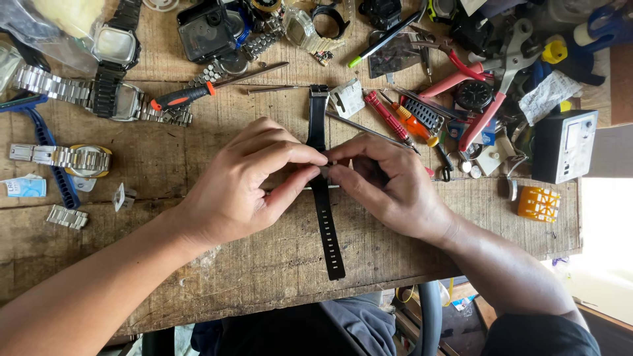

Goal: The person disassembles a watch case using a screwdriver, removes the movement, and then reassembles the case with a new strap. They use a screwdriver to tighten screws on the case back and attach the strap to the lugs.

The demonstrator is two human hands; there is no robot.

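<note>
Both hands meet at the middle of a black watch strap (328, 224) that lies lengthways on the worn wooden workbench (264, 264), its buckle end far and its holed end near the bench's near edge. The left hand (247, 181) pinches the strap between thumb and forefinger from the left; the right hand (386, 181) pinches it from the right, fingertips pressed together and almost touching those of the left, so the watch body itself is hidden beneath them. Just beyond the right hand, a small white folded paper label (347, 99) lies beside the strap's buckle, and to its right are red-handled screwdrivers (389, 117) and pink-handled pliers (478, 99). Farther right, a crumpled white printed paper slip (548, 95) rests among the tools, above a black box-shaped tester with a white face (566, 146); near it, at the bench's right edge, sits a small orange plastic grid-sided basket (539, 204), whose contents I cannot tell. Left of the hands, a black-and-orange screwdriver (181, 97) lies at a slant, with steel watch bracelets (59, 89) and a gold-rimmed watch (86, 160) beyond. At the far left edge lies a small pale blue printed packet (25, 187), and in the far left corner a clear plastic bag (46, 26) holds something pale yellow.
</note>
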